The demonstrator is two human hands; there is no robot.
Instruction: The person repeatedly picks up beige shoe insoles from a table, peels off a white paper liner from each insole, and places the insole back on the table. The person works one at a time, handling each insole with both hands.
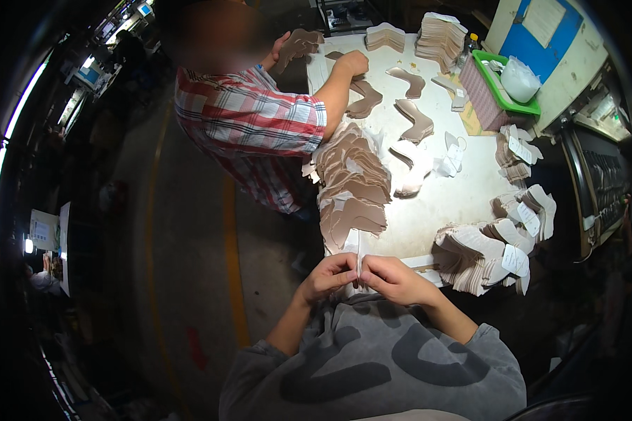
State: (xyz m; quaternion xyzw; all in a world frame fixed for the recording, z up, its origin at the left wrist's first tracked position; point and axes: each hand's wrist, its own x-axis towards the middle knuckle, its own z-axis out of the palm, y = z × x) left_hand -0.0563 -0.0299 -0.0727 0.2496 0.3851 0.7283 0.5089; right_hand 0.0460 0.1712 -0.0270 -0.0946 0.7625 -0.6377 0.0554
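Note:
My left hand (pixel 328 276) and my right hand (pixel 393 278) meet at the near edge of the white table (pixel 449 200). Together they pinch a thin pale cut piece (pixel 359 265) held edge-on between the fingertips. Just beyond my hands a long fanned stack of tan cut pieces (pixel 351 186) runs up the table's left side. A pile of pale pieces with white tags (pixel 481 256) lies right of my right hand.
A person in a red plaid shirt (pixel 249 123) stands at the table's left, with hands on brown pieces (pixel 365 98). Further tagged stacks (pixel 527 210) sit at the right edge. A green basket (pixel 502 88) and tall stacks (pixel 439 35) stand at the far end.

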